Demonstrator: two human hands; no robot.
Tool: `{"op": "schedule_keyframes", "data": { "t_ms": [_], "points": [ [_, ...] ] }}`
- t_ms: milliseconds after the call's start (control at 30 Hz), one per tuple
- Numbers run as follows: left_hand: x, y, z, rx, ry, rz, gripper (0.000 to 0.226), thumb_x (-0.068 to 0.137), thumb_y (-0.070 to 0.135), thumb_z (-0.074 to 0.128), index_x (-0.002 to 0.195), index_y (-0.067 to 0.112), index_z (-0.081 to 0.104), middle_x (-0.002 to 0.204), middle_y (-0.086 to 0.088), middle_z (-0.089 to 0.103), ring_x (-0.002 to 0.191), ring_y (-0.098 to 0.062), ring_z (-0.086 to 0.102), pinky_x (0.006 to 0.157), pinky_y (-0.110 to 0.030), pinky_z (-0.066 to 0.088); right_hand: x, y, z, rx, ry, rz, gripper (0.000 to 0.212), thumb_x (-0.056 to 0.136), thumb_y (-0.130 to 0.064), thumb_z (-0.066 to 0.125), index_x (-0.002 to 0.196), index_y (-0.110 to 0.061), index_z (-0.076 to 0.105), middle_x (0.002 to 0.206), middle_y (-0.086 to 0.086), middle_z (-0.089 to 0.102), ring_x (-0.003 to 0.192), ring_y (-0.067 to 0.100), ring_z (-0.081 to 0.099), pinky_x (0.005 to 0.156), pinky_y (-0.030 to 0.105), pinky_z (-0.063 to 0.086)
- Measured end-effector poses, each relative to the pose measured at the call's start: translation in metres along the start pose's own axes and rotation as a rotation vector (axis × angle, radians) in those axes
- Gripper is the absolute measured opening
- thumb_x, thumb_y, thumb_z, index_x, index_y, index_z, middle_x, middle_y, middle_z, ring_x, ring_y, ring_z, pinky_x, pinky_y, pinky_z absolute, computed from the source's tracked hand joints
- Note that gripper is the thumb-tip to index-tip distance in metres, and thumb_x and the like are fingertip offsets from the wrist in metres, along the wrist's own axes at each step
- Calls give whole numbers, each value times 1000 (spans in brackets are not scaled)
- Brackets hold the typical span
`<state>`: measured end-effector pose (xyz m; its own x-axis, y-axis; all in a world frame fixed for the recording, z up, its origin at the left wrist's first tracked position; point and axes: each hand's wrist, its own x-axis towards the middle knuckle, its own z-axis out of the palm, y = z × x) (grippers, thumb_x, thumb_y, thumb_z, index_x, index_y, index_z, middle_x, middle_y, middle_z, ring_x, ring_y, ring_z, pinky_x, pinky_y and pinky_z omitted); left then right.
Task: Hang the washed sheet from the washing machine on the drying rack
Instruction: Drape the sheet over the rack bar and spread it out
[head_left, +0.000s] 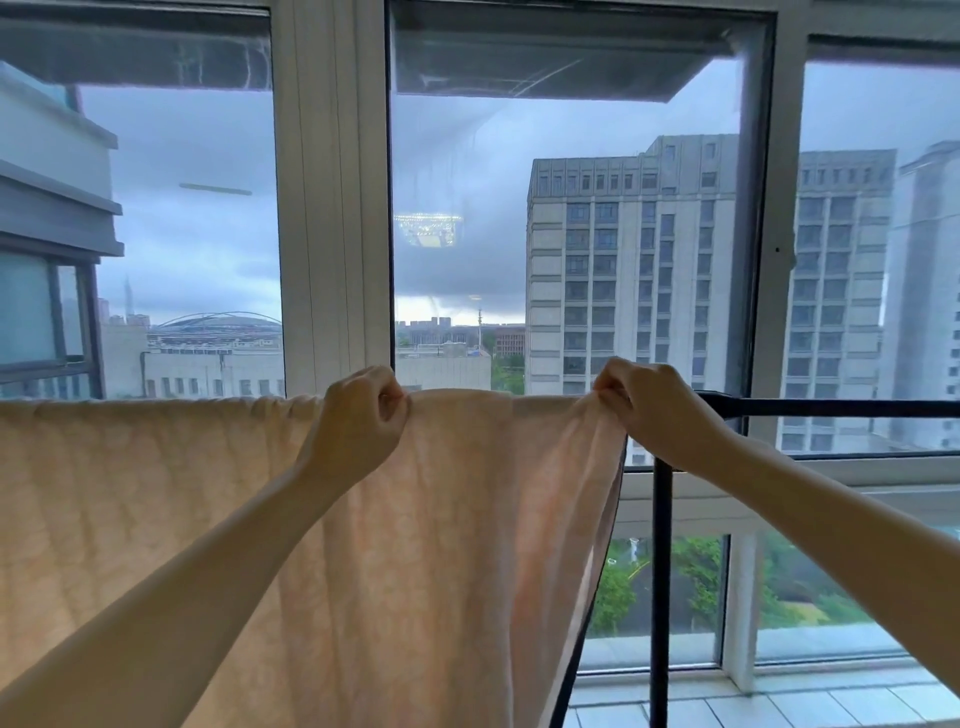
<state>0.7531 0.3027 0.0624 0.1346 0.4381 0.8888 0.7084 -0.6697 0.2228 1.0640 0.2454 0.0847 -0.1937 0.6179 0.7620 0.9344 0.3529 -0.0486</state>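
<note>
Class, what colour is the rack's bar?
Black, clearest in the head view.

I see the sheet: pale peach-pink, faint tone-on-tone mottled pattern, pinker toward its right edge. Drying rack: plain black bars. Window frame: white, no pattern. Sky I read as dark grey-blue. Tower block: beige-grey, grid of dark windows. Trees: bright green. Floor tiles: pale grey-white, thin darker grout lines.

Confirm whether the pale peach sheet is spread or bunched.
Spread: the pale peach sheet hangs wide along the black metal rack bar.
</note>
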Motion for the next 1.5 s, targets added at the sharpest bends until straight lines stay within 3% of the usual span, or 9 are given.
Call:
{"op": "schedule_keyframes", "data": {
  "t_ms": [200,300,433,600,833,900,1267,1367,1500],
  "points": [
    [0,2,-4,18,-25,-34,19,76,9,68,71,16,52,69,6,56,61,-10,53,54,-20,41,-1,-7,-5,-22,-15,97,15,88,-6,52,90,-15,63,72,-2,65,56,9,60,53,20,50],
    [1,12,5,-26,-81,32,12,85,17,66,92,20,58,90,8,64,76,-6,61,67,-23,53,3,-17,-4,-18,-44,82,13,87,-11,54,91,-18,64,80,-2,68,65,10,64,63,26,57],
    [9,25,19,-16,-142,66,26,93,27,59,116,17,64,109,4,69,87,-10,66,81,-32,56,12,-31,8,26,-67,-2,12,92,-17,55,101,-16,63,93,-1,70,74,10,66,70,27,58],
    [14,27,26,-44,-143,82,13,89,21,66,99,16,73,88,6,68,79,-8,61,79,-34,55,19,-47,22,54,-30,-98,25,95,-25,56,118,-16,61,108,1,66,82,9,63,77,28,56],
    [15,18,13,-52,-95,59,4,85,14,70,86,12,73,77,6,66,67,0,58,67,-7,41,26,-58,29,13,27,-66,12,95,-20,56,89,-15,65,89,-6,66,74,13,62,73,35,54],
    [15,15,14,-32,-90,70,3,86,11,68,85,11,71,77,4,66,67,-2,57,66,-6,39,25,-58,28,-35,23,-66,14,97,-21,52,88,-16,61,88,-5,65,72,15,62,76,38,53],
    [3,-7,-3,42,-36,21,9,90,9,59,82,13,59,79,2,58,69,-8,54,63,-25,49,-1,-10,3,-85,41,87,17,99,-22,47,93,-13,61,85,1,65,66,15,63,67,35,58],
    [4,1,2,36,-80,12,8,93,22,57,95,15,60,91,4,55,80,-13,55,72,-29,48,-1,-11,0,-88,23,88,13,96,-19,50,92,-14,61,85,1,65,67,14,63,68,35,58],
    [3,14,12,145,-192,55,41,90,50,55,116,20,66,101,5,47,96,-14,49,86,-40,48,1,-27,1,-31,2,55,17,93,-12,53,107,-14,62,101,1,69,83,13,66,78,33,57]
  ]
}}
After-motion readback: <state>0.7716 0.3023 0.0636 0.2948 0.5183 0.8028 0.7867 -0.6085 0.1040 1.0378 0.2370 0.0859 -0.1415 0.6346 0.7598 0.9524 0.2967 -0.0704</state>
